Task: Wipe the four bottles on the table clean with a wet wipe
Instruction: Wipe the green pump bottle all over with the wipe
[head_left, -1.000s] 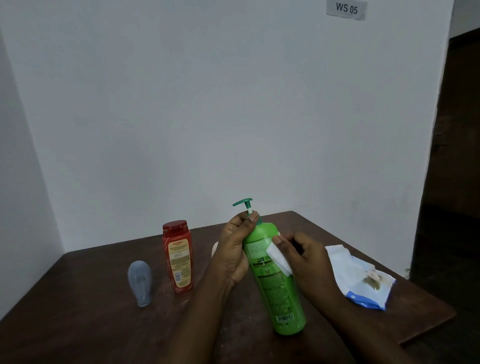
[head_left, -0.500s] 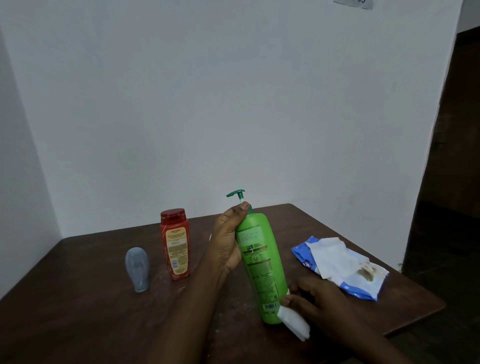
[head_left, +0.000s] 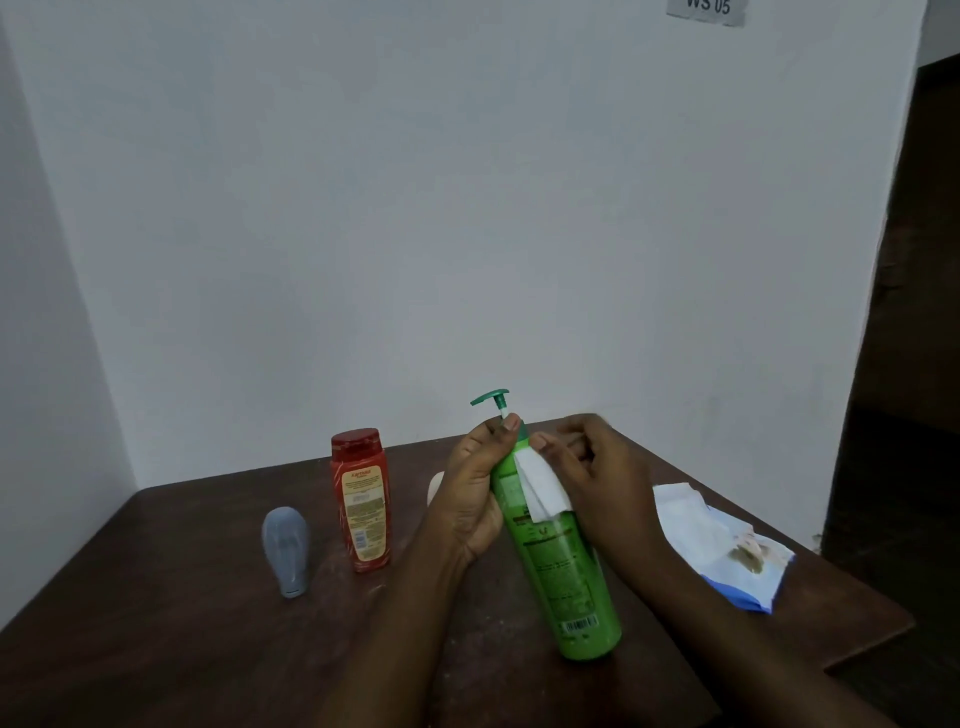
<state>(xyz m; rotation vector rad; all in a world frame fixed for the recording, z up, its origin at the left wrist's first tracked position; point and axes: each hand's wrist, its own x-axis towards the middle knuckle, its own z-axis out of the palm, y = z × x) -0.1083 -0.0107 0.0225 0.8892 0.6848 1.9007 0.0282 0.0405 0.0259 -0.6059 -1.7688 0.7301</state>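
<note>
Wet wipe (head_left: 540, 491) back up from base to shoulder of green pump bottle (head_left: 566, 571), pinched there by right hand (head_left: 597, 478); left hand (head_left: 467, 493) grips neck; bottle tilted over table (head_left: 156, 623), pump far, base near, so next stroke likely runs nearward.

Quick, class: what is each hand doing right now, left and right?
Left hand: closed around the green pump bottle, near its neck.
Right hand: holding the white wet wipe against the bottle's upper part.

right hand (head_left: 597, 478) and wet wipe (head_left: 540, 486) risen from green bottle (head_left: 561, 561) base to shoulder
</note>
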